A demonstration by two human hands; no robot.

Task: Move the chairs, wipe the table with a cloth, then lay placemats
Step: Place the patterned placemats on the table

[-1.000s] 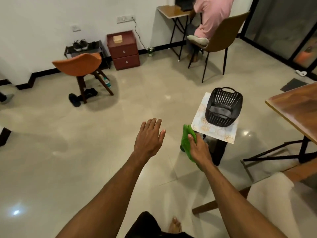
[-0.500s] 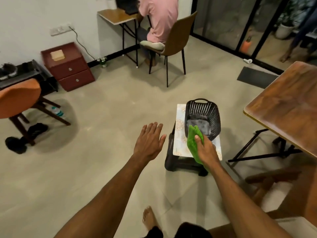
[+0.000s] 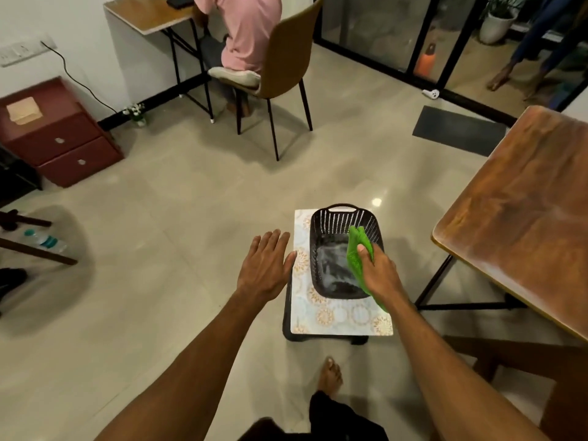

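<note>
My right hand (image 3: 380,275) grips a green cloth (image 3: 358,253) and holds it over the right side of a black plastic basket (image 3: 334,218). The basket stands on patterned placemats (image 3: 337,316) stacked on a low black stool (image 3: 288,332). My left hand (image 3: 265,265) hovers flat with fingers spread, just left of the placemats, holding nothing. The wooden table (image 3: 521,218) fills the right edge of the view.
A person in a pink shirt sits on a brown chair (image 3: 286,55) at a small desk (image 3: 149,14) at the back. A red drawer unit (image 3: 60,138) stands at the left wall. Chair legs (image 3: 31,249) and a water bottle (image 3: 44,240) lie at far left. A dark doormat (image 3: 458,128) lies by the glass doors.
I have turned right and stepped closer to the stool. My right hand carried the green cloth from beside the stool to over the basket. My left hand stayed spread.
</note>
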